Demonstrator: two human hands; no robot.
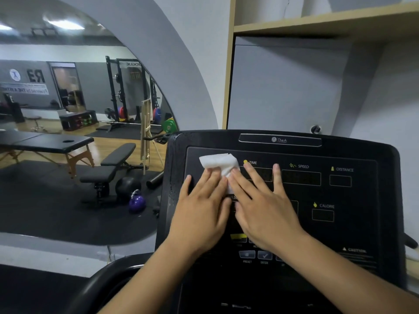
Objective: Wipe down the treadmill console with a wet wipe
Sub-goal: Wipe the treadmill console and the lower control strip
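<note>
Arched mirror (74, 105) at nine o'clock, set in a grey wall (283, 87); we read its lettering reversed. In it we note a black massage table (45, 141) at nine, a weight bench (113, 162) beside it, a purple kettlebell (137, 201) at eight, and a black squat rack (124, 91) at ten. Wood flooring (108, 146) meets black matting (56, 200) nearer us. Ceiling lights (65, 23) glare at eleven. At one o'clock we mark a pale wooden shelf (317, 23).

Black plastic treadmill console (362, 200): smooth matt face, glossy droplet-beaded left rim. White crumpled wet wipe (217, 162): soft, fibrous cloth. Pale wooden shelf (294, 23), far right: matt. Purple kettlebell (137, 203), left: glossy.
</note>
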